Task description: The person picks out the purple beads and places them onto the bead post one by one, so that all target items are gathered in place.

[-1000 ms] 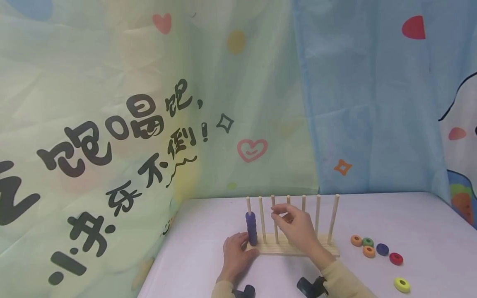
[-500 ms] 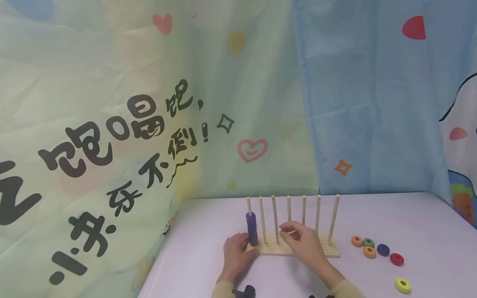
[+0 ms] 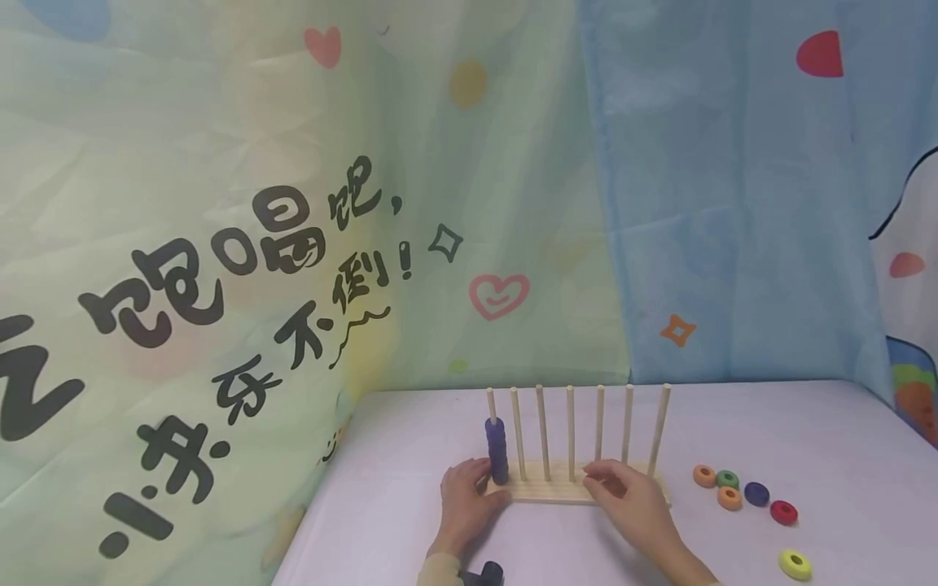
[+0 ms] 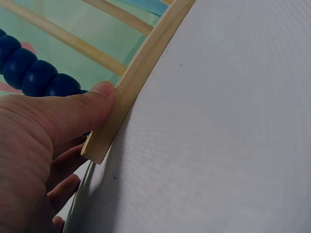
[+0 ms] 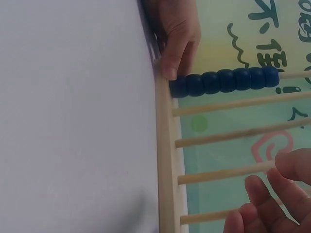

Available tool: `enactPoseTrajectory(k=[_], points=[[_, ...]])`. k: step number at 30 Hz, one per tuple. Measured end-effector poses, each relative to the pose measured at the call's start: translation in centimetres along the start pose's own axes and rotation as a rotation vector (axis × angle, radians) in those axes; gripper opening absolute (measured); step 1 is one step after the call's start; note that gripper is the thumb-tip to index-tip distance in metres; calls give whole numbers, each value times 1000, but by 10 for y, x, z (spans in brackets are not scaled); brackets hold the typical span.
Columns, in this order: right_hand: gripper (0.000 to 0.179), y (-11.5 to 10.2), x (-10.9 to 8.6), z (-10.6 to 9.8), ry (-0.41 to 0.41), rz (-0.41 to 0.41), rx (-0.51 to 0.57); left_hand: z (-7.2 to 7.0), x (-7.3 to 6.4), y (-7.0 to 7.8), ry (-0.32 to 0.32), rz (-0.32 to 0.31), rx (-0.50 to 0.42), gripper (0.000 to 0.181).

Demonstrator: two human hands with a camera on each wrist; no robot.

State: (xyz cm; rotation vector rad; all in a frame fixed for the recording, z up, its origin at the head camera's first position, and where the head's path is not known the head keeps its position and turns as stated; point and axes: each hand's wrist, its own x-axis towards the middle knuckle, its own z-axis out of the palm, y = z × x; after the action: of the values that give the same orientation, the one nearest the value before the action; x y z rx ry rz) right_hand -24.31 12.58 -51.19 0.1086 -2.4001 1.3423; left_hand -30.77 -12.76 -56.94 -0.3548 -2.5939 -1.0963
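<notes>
A wooden peg stand (image 3: pixel 545 491) with a row of upright pegs stands on the table. Blue ring beads (image 3: pixel 497 452) are stacked on its leftmost peg, the peg's top bare above them. My left hand (image 3: pixel 466 505) grips the left end of the base, the thumb (image 4: pixel 99 99) lying along its front edge beside the lowest bead. In front of the right-hand pegs is my right hand (image 3: pixel 633 506), fingers loosely bent. The right wrist view shows the fingers (image 5: pixel 260 196) of that hand spread a little, with nothing between them.
Right of the stand lie loose ring beads: two orange (image 3: pixel 704 476), one green (image 3: pixel 728 479), one blue (image 3: pixel 757 494), one red (image 3: pixel 784 512). A yellow bead (image 3: pixel 795 564) is nearer the front. Printed curtains (image 3: pixel 513 203) hang behind the white table (image 3: pixel 410 431).
My right hand has moved down and to the right, from high by the third peg to low near the base. My left hand keeps its grip on the stand.
</notes>
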Motion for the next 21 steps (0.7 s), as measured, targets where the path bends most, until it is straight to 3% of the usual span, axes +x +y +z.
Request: enactPoseTrajectory(k=[8,16,21], points=[[12,12,-7,-8,29,0,0,-1,-1,2,4,-2,-4,54],[16,28,-9,-22,19,140,-86,1,-1,1,8,1,-1,53],[18,36,-10,-29,21,162,-105,0,0,1,13,0,2,53]])
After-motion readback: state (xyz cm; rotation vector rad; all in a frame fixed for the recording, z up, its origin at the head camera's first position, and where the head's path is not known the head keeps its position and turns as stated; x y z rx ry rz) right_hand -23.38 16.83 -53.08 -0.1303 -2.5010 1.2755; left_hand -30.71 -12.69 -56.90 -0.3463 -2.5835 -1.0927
